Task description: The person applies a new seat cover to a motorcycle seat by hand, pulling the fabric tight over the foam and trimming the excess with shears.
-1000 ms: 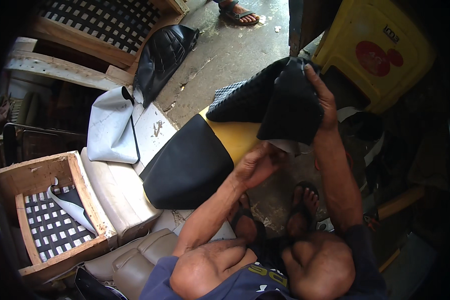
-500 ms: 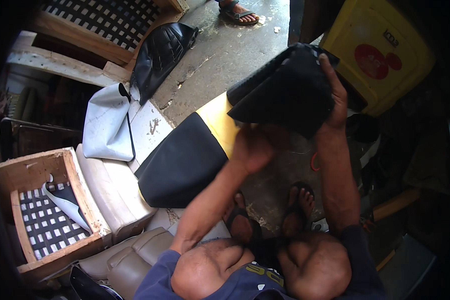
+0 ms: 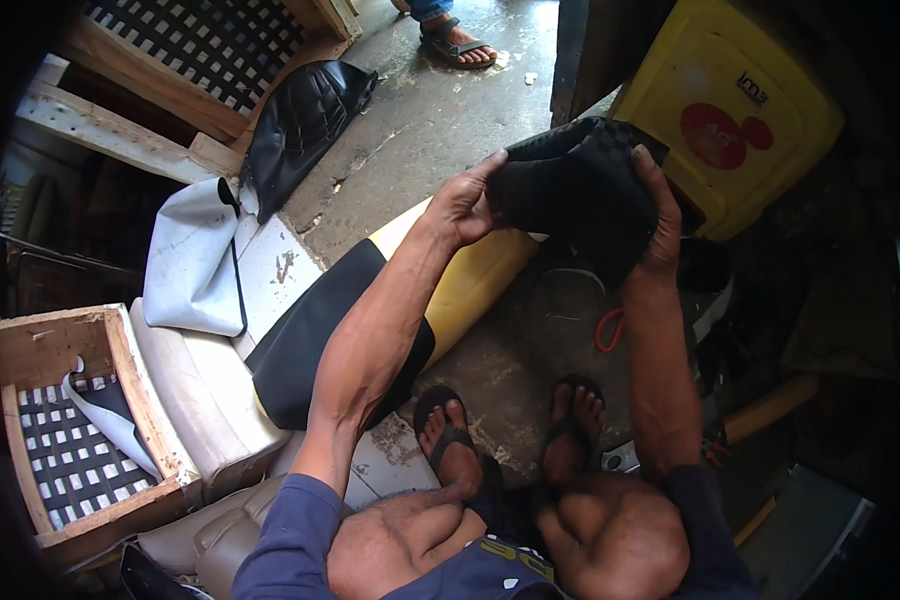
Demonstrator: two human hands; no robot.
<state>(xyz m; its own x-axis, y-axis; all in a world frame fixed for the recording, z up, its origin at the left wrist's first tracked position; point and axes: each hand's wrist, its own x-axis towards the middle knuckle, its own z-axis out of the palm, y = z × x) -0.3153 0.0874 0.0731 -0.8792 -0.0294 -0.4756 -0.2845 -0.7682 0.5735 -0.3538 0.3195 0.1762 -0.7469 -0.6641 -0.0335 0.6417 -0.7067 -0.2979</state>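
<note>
I hold a folded piece of black sheet material point(image 3: 570, 200) raised in front of me. My left hand point(image 3: 465, 200) is closed on its left end, thumb on top, and my right hand point(image 3: 655, 210) grips its right end. Beneath it lies a long piece point(image 3: 475, 280) covered in yellow, with a black section point(image 3: 290, 350) at its nearer end, partly hidden by my left forearm.
Wooden frames with black webbing point(image 3: 190, 60) point(image 3: 70, 450) stand at left, beside a white cushion point(image 3: 210, 390), pale sheet point(image 3: 190, 260) and black cover point(image 3: 300, 140). A yellow plastic panel point(image 3: 730, 70) leans at right. Another person's sandalled foot point(image 3: 460, 45) is at the top.
My left hand has risen from beneath the black material and now grips its left end. The material has been folded into a more compact bundle, and the yellow piece shows more beneath it.
</note>
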